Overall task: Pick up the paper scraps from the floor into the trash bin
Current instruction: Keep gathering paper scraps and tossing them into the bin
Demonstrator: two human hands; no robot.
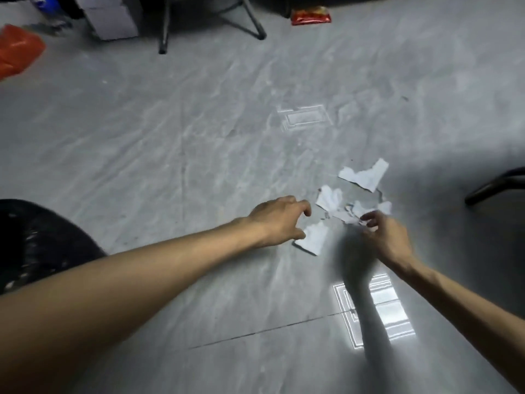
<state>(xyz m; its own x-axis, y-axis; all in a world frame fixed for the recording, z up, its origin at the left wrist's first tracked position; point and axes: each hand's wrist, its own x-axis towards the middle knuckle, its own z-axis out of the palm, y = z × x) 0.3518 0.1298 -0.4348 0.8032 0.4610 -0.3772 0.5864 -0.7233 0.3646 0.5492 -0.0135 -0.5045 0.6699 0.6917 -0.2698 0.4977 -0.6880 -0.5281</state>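
Several torn white paper scraps lie on the grey floor right of centre: a long one [365, 176] farthest away, a crumpled cluster [331, 199] in the middle, and a flat piece [312, 238] nearest me. My left hand [277, 218] hovers over the near piece with fingers spread, thumb touching its edge. My right hand [383, 234] pinches small scraps [353, 216] at the cluster's right side. The trash bin [37, 240], lined with a black bag, sits at the left edge, partly behind my left forearm.
An orange plastic bag [17, 51] lies far left. A white box [109, 17] and black chair legs [210, 21] stand at the back, with a red snack packet [311, 15] beside them. Another black chair leg [495, 184] juts in from the right.
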